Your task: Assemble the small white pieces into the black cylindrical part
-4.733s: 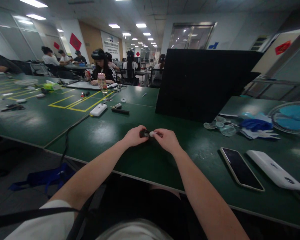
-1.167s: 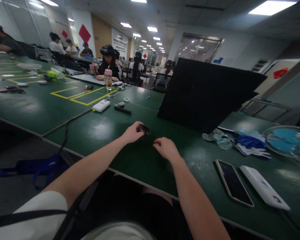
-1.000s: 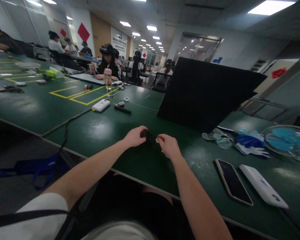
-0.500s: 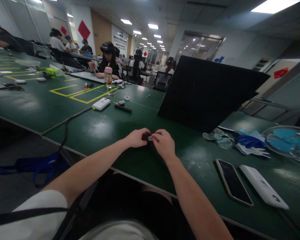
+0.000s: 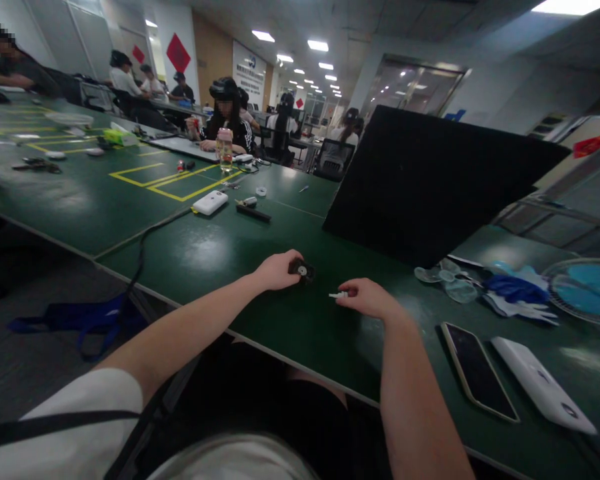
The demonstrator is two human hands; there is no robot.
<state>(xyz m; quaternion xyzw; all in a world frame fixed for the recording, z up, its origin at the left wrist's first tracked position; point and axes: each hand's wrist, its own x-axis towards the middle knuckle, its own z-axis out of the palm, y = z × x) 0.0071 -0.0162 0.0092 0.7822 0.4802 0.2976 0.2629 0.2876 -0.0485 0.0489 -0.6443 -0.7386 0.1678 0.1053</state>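
My left hand [image 5: 280,270] is closed around a small dark part [image 5: 308,272] with a pale round disc on its face, held low over the green table [image 5: 190,250]. To its right, my right hand [image 5: 367,298] pinches a short white stick-like piece [image 5: 338,295], whose narrow end points left towards the dark part. A gap separates the two pieces. What exactly they are is too small to make out.
A black panel [image 5: 435,187] stands tilted ahead on the right. Right of my hand lie clear fan blades [image 5: 447,279], blue-and-white gloves [image 5: 517,293], a fan grille [image 5: 587,290], a phone [image 5: 479,370] and a white device [image 5: 543,380]. Farther left is a black bar [image 5: 253,213]. Across sits a person [image 5: 225,123].
My right hand has drawn away from the dark part to the right, and the white piece now shows in its fingers. My left hand still holds the dark part in nearly the same place.
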